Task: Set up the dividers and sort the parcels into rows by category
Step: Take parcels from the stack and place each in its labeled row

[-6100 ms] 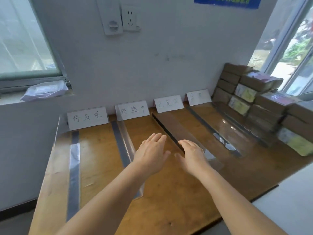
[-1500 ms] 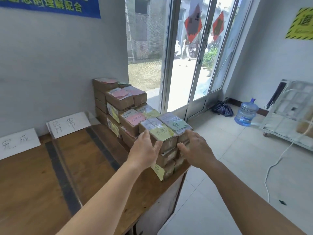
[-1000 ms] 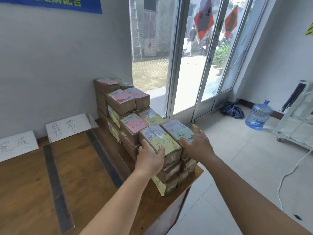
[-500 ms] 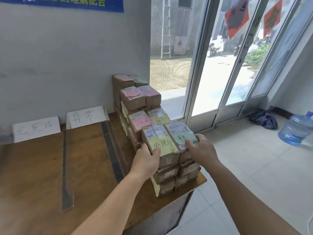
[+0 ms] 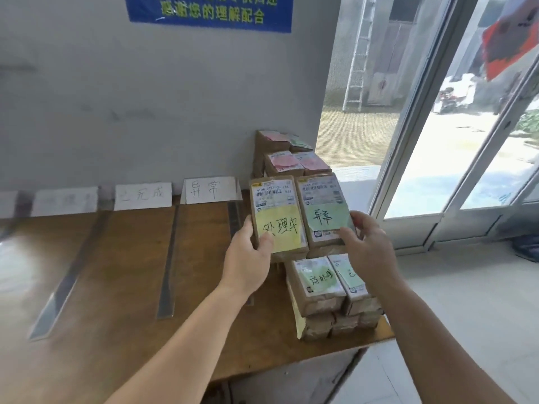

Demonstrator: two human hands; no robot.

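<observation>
My left hand (image 5: pixel 248 255) grips a brown parcel with a yellow note (image 5: pixel 278 217), thumb on its top. My right hand (image 5: pixel 364 246) grips the parcel beside it, which bears a green note (image 5: pixel 322 211). Both parcels are lifted side by side above the parcel stack (image 5: pixel 329 290) at the table's right end. Clear dividers (image 5: pixel 167 258) lie in strips across the wooden table (image 5: pixel 122 287). White category cards (image 5: pixel 208 189) stand along the wall, one behind each lane.
More parcels with pink notes (image 5: pixel 287 163) are piled against the wall behind the lifted pair. The table's right edge drops off beside the stack toward a tiled floor (image 5: pixel 466 316) and glass doors (image 5: pixel 437 126). A blue sign (image 5: pixel 210 11) hangs on the wall.
Both hands closed on the two top parcels and raised them off the stack. My view swung left, back toward the table lanes.
</observation>
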